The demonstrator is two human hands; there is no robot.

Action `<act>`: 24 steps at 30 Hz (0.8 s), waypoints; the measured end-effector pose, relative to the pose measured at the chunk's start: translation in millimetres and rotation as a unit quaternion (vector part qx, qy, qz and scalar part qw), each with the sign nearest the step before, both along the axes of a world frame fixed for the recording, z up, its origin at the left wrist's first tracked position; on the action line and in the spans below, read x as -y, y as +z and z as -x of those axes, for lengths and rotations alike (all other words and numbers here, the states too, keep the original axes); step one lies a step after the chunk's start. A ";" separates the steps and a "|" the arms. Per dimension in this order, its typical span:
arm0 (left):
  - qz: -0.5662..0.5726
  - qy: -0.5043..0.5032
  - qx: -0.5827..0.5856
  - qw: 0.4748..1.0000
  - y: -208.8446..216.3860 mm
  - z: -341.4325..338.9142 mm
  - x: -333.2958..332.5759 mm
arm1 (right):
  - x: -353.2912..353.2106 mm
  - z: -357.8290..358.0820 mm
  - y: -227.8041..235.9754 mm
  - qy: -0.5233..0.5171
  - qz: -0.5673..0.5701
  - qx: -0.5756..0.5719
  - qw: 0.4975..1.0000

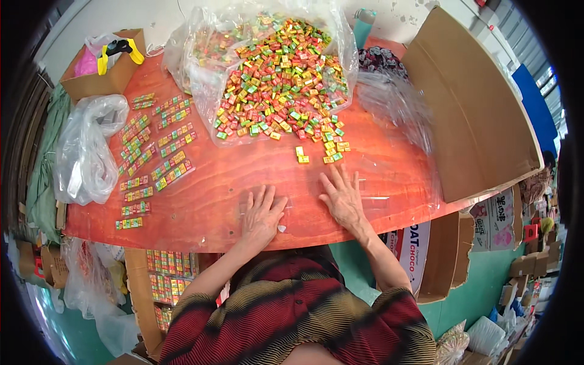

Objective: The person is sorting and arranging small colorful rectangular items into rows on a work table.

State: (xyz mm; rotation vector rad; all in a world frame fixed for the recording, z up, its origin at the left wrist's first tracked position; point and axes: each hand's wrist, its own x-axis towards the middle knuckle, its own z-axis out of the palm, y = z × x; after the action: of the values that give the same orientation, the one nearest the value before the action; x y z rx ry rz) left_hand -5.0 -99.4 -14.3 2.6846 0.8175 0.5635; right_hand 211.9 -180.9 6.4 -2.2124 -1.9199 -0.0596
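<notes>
My left hand (263,214) lies on the red table (201,222) near its front edge, fingers spread. Beneath and beside it there seems to be a piece of clear film, hard to make out. A small white scrap (281,229) lies by its thumb. My right hand (342,199) rests on the table with fingers apart, holding nothing visible. Just beyond its fingertips sit a few loose small wrapped blocks (332,146), mostly yellow, and a separate yellow group (302,156). Behind them, a large heap of red, yellow and green blocks (283,79) spills from a clear plastic bag (210,103).
At left lie several clear-wrapped rows of blocks (173,165), beside a crumpled plastic bag (88,152) and a small carton (91,79). A tall cardboard panel (471,109) stands at right. Below the table's left edge, an open carton (139,292) holds packed rows (172,264).
</notes>
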 end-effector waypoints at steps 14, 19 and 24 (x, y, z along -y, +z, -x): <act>0.009 0.091 0.103 0.990 19.8 -32.5 -147.9 | -122.4 -8.1 20.8 -0.098 -0.205 -0.142 0.963; -0.044 0.170 0.029 0.984 -14.3 -51.3 -185.0 | -168.8 11.0 -23.5 -0.285 -0.155 -0.047 0.945; -0.012 0.105 0.097 0.990 -1.7 -68.8 -149.9 | -185.6 35.6 -30.4 -0.231 -0.230 -0.134 0.936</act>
State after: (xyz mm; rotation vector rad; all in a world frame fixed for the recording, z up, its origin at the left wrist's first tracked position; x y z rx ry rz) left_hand 63.8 50.4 -16.0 2.5281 1.0488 0.8737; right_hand 176.3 4.6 -24.0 -2.1499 -1.0795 -0.2392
